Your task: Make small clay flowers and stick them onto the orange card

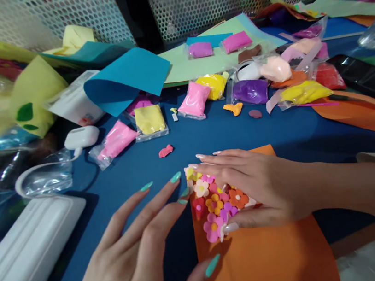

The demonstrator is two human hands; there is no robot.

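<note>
An orange paper sheet [267, 259] lies on the blue table, its upper left part covered with small clay flowers [213, 204] in pink, red, orange, yellow, white and purple. My left hand [137, 254], with green nails, is open at the left of the sheet. Its fingers are spread, and a fingertip is by the flowers' left edge. From the right, my right hand [267, 185], with pale nails, lies over the flowers with its fingers apart. Its thumb tip is beside a small white piece [223, 232] near the lowest pink flower. The hand hides part of the flowers.
Bagged clay, such as a pink pack [117, 138] and a purple pack [249, 92], lies beyond the hands. A small red clay piece [165, 151] sits nearer. At left are a white device [39, 254] and earbud case [81, 137]; a black phone [367, 78] is at right.
</note>
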